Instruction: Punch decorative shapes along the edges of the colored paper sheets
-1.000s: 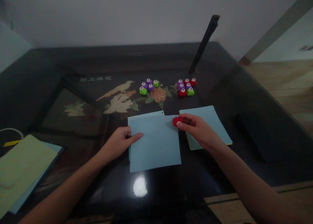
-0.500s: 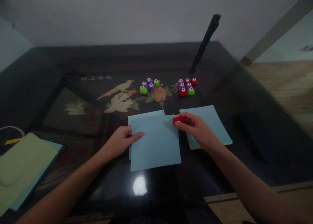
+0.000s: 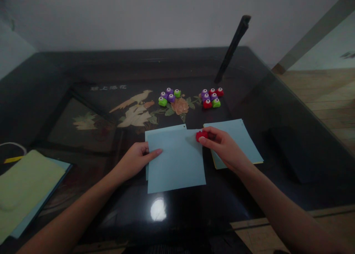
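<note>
A light blue paper sheet [image 3: 176,161] lies on the dark glass table [image 3: 83,69], on top of another blue sheet. My left hand [image 3: 137,159] grips its left edge, thumb on top. My right hand [image 3: 223,144] pinches a small red paper punch [image 3: 201,136] at the sheet's top right corner. A stack of blue sheets [image 3: 244,139] lies under and behind my right hand.
Two clusters of small punches sit farther back: purple and green ones [image 3: 168,97] and purple, red and green ones [image 3: 212,97]. A black stand [image 3: 232,48] leans behind them. Green and blue sheets [image 3: 24,187] lie at the near left. Wooden floor shows at the right.
Almost nothing has moved. Both hands stay on the sheet, and the red punch sits at the same corner.
</note>
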`<control>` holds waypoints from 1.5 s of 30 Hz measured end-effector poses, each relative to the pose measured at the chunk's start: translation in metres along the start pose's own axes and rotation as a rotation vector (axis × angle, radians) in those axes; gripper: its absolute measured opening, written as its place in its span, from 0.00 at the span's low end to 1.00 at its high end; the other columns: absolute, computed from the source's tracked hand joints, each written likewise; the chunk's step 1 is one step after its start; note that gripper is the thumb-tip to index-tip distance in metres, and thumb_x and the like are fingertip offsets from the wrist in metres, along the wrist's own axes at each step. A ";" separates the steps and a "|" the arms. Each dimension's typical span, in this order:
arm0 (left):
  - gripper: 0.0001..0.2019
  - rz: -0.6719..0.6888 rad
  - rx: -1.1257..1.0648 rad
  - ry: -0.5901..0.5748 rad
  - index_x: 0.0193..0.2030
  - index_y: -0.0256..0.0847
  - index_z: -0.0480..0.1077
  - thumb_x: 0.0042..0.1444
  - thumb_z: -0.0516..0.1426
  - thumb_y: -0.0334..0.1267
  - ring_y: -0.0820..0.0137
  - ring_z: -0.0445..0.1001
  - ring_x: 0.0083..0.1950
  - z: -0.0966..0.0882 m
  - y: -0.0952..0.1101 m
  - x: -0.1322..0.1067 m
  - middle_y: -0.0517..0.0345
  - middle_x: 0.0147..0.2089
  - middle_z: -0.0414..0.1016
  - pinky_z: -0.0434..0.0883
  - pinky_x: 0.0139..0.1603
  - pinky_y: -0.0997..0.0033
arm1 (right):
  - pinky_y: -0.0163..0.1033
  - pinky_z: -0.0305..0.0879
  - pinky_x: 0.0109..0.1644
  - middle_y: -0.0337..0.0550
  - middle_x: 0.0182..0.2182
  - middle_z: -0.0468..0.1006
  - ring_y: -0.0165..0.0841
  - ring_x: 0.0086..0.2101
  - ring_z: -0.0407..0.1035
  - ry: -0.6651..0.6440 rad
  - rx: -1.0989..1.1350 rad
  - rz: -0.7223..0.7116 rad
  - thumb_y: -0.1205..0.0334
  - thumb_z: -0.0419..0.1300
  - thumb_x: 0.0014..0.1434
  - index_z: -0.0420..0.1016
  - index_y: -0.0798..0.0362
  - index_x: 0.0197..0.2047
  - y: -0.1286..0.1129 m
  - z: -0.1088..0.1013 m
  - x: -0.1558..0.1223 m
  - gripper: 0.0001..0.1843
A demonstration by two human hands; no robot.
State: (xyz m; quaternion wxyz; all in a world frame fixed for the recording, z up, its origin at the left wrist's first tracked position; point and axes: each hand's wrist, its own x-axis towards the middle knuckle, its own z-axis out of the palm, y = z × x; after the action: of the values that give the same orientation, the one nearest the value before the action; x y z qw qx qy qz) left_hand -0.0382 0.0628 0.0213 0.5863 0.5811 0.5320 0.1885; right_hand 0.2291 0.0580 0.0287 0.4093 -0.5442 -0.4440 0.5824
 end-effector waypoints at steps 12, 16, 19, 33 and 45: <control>0.16 -0.005 0.012 -0.003 0.29 0.37 0.72 0.51 0.59 0.50 0.65 0.77 0.30 0.001 0.001 0.000 0.55 0.30 0.80 0.73 0.32 0.67 | 0.42 0.67 0.45 0.40 0.34 0.80 0.34 0.36 0.72 0.000 -0.016 -0.024 0.58 0.69 0.46 0.74 0.52 0.35 0.003 0.000 0.002 0.13; 0.16 -0.001 0.015 0.002 0.29 0.37 0.72 0.51 0.59 0.50 0.64 0.77 0.31 0.001 0.001 0.000 0.54 0.31 0.81 0.74 0.33 0.66 | 0.42 0.66 0.45 0.40 0.34 0.79 0.33 0.36 0.72 0.007 0.007 -0.022 0.58 0.69 0.46 0.74 0.51 0.34 0.003 0.001 0.001 0.13; 0.16 0.001 0.005 0.001 0.31 0.37 0.73 0.51 0.59 0.51 0.63 0.78 0.33 0.001 -0.001 0.000 0.53 0.32 0.81 0.74 0.34 0.65 | 0.42 0.66 0.45 0.40 0.34 0.79 0.33 0.36 0.72 0.006 0.015 -0.009 0.58 0.69 0.46 0.74 0.51 0.34 0.002 0.001 0.001 0.13; 0.16 0.002 0.030 -0.003 0.30 0.36 0.73 0.52 0.58 0.50 0.64 0.77 0.31 0.001 0.000 -0.001 0.53 0.31 0.80 0.74 0.32 0.66 | 0.40 0.64 0.41 0.39 0.32 0.78 0.32 0.34 0.70 -0.006 0.018 -0.035 0.57 0.69 0.45 0.74 0.51 0.34 0.006 -0.001 0.002 0.13; 0.15 0.019 0.004 0.010 0.31 0.37 0.73 0.52 0.59 0.49 0.65 0.78 0.31 0.003 0.001 -0.002 0.54 0.31 0.81 0.75 0.32 0.67 | 0.39 0.64 0.39 0.39 0.31 0.77 0.32 0.33 0.69 -0.028 -0.014 -0.079 0.57 0.69 0.47 0.75 0.51 0.35 0.006 -0.004 0.001 0.12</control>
State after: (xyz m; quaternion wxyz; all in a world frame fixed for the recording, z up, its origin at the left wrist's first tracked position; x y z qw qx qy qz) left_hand -0.0362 0.0598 0.0222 0.5808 0.5862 0.5298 0.1960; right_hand 0.2331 0.0578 0.0230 0.4217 -0.5208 -0.4749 0.5705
